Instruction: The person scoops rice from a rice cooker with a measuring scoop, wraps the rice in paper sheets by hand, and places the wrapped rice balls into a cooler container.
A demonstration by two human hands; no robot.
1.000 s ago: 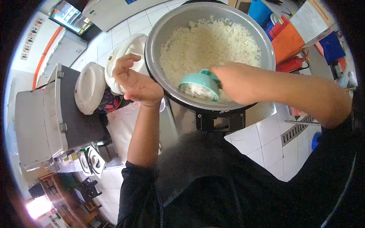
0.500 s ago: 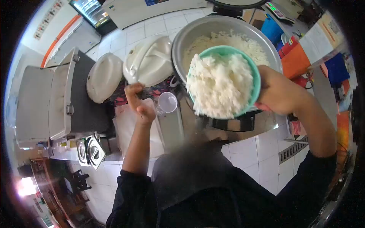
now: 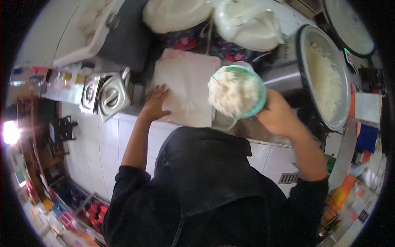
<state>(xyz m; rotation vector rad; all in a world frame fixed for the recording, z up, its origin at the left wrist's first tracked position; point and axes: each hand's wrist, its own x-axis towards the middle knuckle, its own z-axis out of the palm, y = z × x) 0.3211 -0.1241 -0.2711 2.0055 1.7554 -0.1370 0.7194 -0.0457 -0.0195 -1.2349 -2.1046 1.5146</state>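
My right hand point(image 3: 279, 115) grips a mint-green bowl point(image 3: 260, 101) by its side. White cooked rice point(image 3: 232, 91) is heaped in it, tilted toward the camera. Fingers spread, my left hand point(image 3: 156, 103) rests at the left edge of a stack of pale paper sheets point(image 3: 187, 88) on the counter. Beside the paper, a light-coloured tray point(image 3: 224, 122) shows partly under the bowl. To the right stands a large metal pot point(image 3: 284, 76) of rice, its rim facing the camera.
Two white lids point(image 3: 247, 24) lie on a dark floral cloth point(image 3: 185, 41) at the back. Lidded steel containers point(image 3: 111, 96) stand at the left, near a grey cooler box point(image 3: 127, 37). A round lid point(image 3: 349, 24) is beyond the pot.
My view has turned left. The bowl of rice has moved away from over the pot to beside the paper. My left hand has come down from near the white lid onto the paper.
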